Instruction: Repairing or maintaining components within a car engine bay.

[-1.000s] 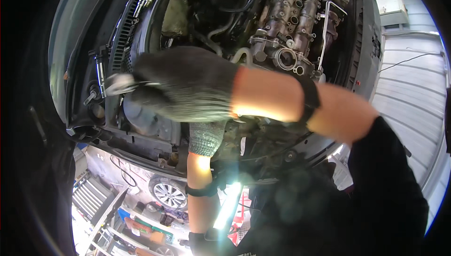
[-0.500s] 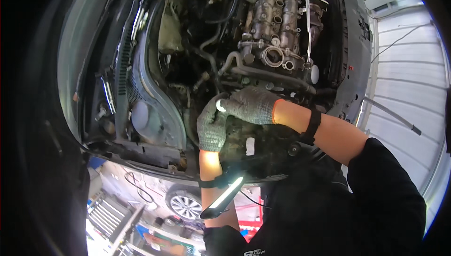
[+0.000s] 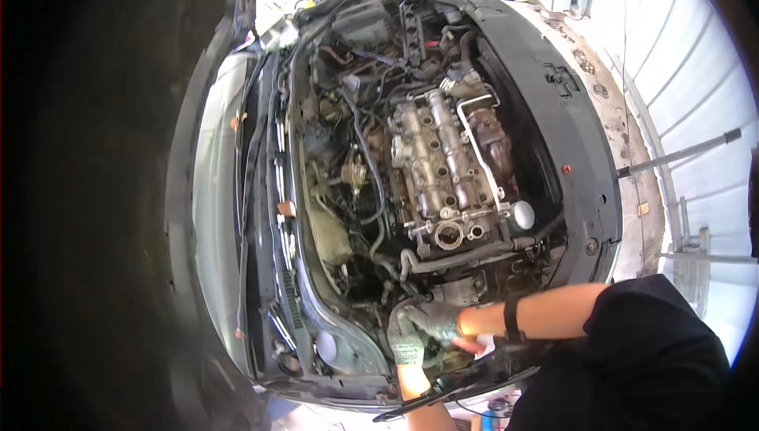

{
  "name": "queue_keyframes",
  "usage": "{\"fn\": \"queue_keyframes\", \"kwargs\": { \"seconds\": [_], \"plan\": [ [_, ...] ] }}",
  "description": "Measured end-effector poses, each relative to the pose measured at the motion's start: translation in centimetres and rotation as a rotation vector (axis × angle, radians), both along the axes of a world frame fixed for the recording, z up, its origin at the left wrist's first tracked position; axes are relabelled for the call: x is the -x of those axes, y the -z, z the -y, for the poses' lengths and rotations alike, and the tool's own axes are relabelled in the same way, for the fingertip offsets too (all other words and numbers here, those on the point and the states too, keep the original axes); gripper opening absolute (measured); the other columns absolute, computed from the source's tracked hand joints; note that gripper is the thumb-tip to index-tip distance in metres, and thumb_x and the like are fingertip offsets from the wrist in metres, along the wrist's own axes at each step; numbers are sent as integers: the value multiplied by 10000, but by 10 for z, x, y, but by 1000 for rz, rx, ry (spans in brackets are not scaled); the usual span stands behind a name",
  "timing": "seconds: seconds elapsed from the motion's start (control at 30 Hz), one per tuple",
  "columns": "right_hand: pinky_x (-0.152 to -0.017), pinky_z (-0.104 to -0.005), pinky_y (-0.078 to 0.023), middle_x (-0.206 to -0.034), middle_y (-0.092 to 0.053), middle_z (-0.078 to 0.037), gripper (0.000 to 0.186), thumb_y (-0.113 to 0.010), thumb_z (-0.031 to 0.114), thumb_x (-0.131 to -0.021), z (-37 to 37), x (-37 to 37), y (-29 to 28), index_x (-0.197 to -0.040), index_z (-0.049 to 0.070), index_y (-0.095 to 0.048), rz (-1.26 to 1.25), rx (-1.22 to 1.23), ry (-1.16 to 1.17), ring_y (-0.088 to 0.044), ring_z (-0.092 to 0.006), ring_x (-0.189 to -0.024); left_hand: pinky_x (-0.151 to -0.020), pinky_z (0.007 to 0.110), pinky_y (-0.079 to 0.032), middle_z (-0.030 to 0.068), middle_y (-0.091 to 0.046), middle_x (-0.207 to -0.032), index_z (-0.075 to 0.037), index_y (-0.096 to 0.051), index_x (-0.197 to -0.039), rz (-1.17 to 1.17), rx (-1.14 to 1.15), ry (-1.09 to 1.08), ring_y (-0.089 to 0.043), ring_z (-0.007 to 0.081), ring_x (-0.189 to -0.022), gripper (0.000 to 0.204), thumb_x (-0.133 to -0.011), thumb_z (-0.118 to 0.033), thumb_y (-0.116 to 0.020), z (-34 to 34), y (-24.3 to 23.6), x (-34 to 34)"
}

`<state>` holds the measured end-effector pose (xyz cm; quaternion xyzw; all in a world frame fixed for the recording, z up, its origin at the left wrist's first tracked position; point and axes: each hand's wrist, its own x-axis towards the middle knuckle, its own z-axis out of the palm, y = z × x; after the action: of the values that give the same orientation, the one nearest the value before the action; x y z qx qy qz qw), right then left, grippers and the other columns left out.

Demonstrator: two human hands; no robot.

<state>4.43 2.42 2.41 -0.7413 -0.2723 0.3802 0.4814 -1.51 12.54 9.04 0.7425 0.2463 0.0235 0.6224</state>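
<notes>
I lean over an open engine bay. The bare metal cylinder head (image 3: 437, 164) lies in its middle, with a round opening (image 3: 448, 235) at its near end. My right hand (image 3: 439, 321), in a grey knit glove with a black band on the wrist, reaches in from the right, low below the head. My left hand (image 3: 405, 345), gloved alike, comes up from the lower edge and touches the right one. Both press into the dark gap among hoses. What the fingers grip is hidden. A dark slim work light (image 3: 427, 398) lies under my left forearm.
Black hoses and cables (image 3: 362, 164) fill the bay's left side. The windscreen (image 3: 212, 209) and wipers curve along the left. A thin hood prop rod (image 3: 680, 151) slants at the right before a ribbed white door. The black front panel (image 3: 581, 138) rims the bay.
My view has pulled back, showing the whole bay. My right hand dropped from in front of the camera down to the bay's near edge and joined the left hand there.
</notes>
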Motion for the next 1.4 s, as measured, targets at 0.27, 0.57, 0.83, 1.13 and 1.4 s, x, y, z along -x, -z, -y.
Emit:
{"fn": "queue_keyframes", "kwargs": {
  "seconds": [0.27, 0.57, 0.83, 1.13, 1.4],
  "plan": [
    [-851, -492, -553, -883, -737, -238, 727, -399, 634, -1038, 10, -18, -71, -1135, -19, -704, -590, 131, -51, -731, -392, -812, -912, 352, -528, 74, -697, -1043, -2, -654, -1226, -27, -18, 15, -630, 173, -951, 376, -1134, -299, -443, -34, 14, 18],
    [-583, -374, -453, -680, -650, -61, 519, -535, 479, -1051, 11, -12, -55, -860, 21, -690, -649, -63, 85, -596, -205, -616, -856, 363, -584, 131, -698, -1118, 0, -614, -1287, -122, 72, -67, -688, 220, -963, 407, -1142, -296, -375, -16, -15, 10],
    [-502, -407, -430, -682, -713, -93, 506, -533, 440, -1008, -12, -5, 1, -773, 38, -730, -686, 59, -234, -567, -223, -495, -686, 336, -604, 156, -704, -1164, -18, -596, -1338, -171, 80, -96, -691, 195, -764, 415, -1141, -324, -397, -16, -19, 11],
    [-700, -462, -582, -947, -792, -135, 253, -658, 252, -895, -20, -45, -52, -980, 72, -814, 208, 194, -404, -763, -341, -891, -739, 322, -578, 144, -695, -1196, -15, -589, -1362, -181, 29, -92, -667, 173, -844, 411, -1134, -322, -436, -12, -21, 13],
    [-758, -535, -575, -997, -793, -132, 206, -722, 226, -829, -18, -56, -78, -943, 86, -821, 978, 197, -607, -759, -316, -975, -786, 309, -556, 134, -687, -1224, -13, -583, -1383, -204, -300, -13, -645, 152, -915, 415, -1128, -320, -470, -7, -31, 33]
  ]
}}
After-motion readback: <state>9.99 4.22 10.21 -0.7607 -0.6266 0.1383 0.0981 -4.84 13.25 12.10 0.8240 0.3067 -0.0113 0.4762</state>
